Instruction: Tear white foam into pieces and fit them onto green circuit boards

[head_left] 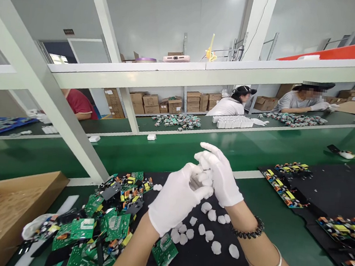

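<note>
Both hands wear white gloves and meet over the black mat [194,263]. My left hand [178,193] is curled, its thumb and fingers closing towards the right one. My right hand [219,172] bends its fingers in against the left fingertips, with the index finger sticking out. Something white may sit between them, but glove and content blend, so I cannot make it out. Beneath the hands lie several small, flattened white lumps [216,247], scattered apart. A green circuit board [164,251] rests by my left wrist. Left of it is a heap of circuit boards [116,224] with yellow and black parts.
A cardboard box [30,189] stands at the left. Rows of assembled boards [286,190] lie on a black sheet [328,184] at right. Across the green conveyor belt [169,151], people work near board piles [179,121] and white trays [233,121]. A shelf beam [183,80] crosses above.
</note>
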Motion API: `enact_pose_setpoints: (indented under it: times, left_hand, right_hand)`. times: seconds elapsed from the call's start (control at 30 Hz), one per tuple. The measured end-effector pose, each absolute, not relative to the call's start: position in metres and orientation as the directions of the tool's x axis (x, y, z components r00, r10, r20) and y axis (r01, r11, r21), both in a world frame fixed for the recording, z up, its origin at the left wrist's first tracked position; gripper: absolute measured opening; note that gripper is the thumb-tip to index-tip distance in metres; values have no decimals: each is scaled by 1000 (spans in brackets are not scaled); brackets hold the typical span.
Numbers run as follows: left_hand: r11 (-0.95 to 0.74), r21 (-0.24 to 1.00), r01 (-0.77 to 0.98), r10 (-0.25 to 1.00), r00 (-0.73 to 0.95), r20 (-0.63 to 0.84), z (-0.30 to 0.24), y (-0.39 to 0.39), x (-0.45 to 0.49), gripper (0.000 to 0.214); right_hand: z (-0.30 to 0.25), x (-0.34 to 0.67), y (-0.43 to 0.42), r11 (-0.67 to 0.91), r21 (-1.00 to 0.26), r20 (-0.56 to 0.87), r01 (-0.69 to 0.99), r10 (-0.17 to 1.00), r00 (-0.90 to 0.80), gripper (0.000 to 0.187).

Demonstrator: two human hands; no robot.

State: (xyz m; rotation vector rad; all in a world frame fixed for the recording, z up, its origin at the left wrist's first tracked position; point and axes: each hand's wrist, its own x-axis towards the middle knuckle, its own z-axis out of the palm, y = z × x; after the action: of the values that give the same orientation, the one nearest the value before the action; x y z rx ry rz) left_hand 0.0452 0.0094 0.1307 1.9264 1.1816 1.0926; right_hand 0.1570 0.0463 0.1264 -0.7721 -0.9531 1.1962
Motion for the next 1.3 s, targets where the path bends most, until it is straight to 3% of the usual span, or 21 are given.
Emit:
enact_pose_setpoints:
  times: [0.1,0.23,0.3,0.4,0.47,0.57,0.67,0.77,0.83,0.9,0.93,1.0,1.1,1.2,1.3]
  left_hand:
    - [-410,873,264,899,276,339,131,9,43,12]
    - [-304,953,5,919,265,292,129,14,44,18]
    - [-243,969,-38,923,298,243,128,16,45,20]
    - [-253,965,64,929,296,224,127,17,48,30]
    - [-289,947,141,934,256,247,127,15,49,32]
    - [-315,925,215,934,243,262,128,11,49,18]
    - [-260,951,166,940,269,210,131,9,47,11]
    - [-116,991,-61,930,343,130,136,10,43,7]
    - [-14,962,-273,913,390,125,138,13,37,4]
    - [36,931,-364,902,413,126,140,16,28,4]
    - [35,950,-311,896,430,108,141,17,22,4]
    - [-18,999,-27,873,487,29,140,19,10,9]
    - [-183,904,386,869,494,-35,136,18,0,20]
    - [-257,844,471,939,327,104,132,12,7,30]
    - [-306,812,497,952,166,257,131,6,24,63]
  right_hand:
    - [130,162,46,130,-848,162,-513,987,-17,32]
    - [132,163,49,-107,-795,-17,-597,988,-154,32]
    - [132,162,49,-14,-811,5,-584,999,-31,32]
    - [133,158,45,272,-832,184,-484,957,222,31]
    - [134,155,41,300,-837,218,-458,950,224,30]
    - [136,153,37,170,-836,144,-521,985,89,28]
    - [135,155,38,72,-801,100,-594,995,-14,30]
    - [136,161,43,-61,-763,46,-643,988,-148,31]
    - [136,166,47,-178,-717,0,-674,967,-254,29]
    - [136,170,51,-235,-655,-13,-718,954,-301,27]
    - [135,172,53,-237,-637,-11,-734,954,-298,25]
    - [133,174,56,-214,-627,-8,-749,963,-269,21]
    - [130,173,57,-220,-641,-17,-735,962,-273,22]
    - [130,168,53,-192,-659,-15,-728,970,-242,26]
    - [132,160,46,-150,-721,11,-676,974,-227,27]
